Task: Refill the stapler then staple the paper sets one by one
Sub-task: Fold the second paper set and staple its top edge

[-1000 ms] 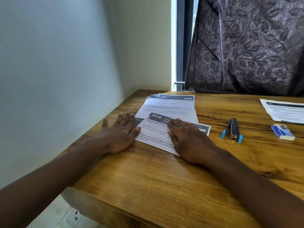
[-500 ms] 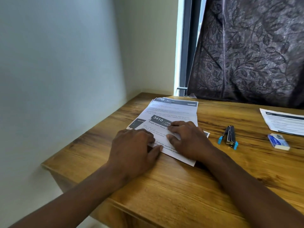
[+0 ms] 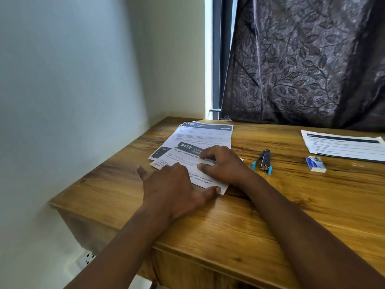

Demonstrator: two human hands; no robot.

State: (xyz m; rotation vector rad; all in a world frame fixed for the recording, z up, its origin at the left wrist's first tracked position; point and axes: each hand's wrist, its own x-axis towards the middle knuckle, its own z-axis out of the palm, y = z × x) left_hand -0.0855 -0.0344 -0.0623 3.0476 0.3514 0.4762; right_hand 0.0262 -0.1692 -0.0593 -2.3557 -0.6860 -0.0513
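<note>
From the head camera, your left hand (image 3: 173,188) lies palm down with its fingers straight and spread. It rests partly on the wooden table (image 3: 291,205) and partly on the near left part of the top sheet (image 3: 185,157), with the thumb reaching across to that sheet's near corner. Your right hand (image 3: 225,165) sits just beside it on the same sheet, fingers arched and their tips pressing the paper. You cannot tell from here whether the thumb and forefinger nip the sheet or only press it.

The top sheet, headed 3410, lies askew over the paper stack (image 3: 206,134), whose uppermost page is headed 2705 and reaches toward the far edge of the table.

The stapler (image 3: 264,161), dark with blue ends, lies on the table just right of your right hand, apart from both hands. Further right is a small white and blue box (image 3: 315,163), and behind it another paper set (image 3: 343,146) lies flat. A dark leaf-patterned curtain (image 3: 302,59) hangs behind the table.
</note>
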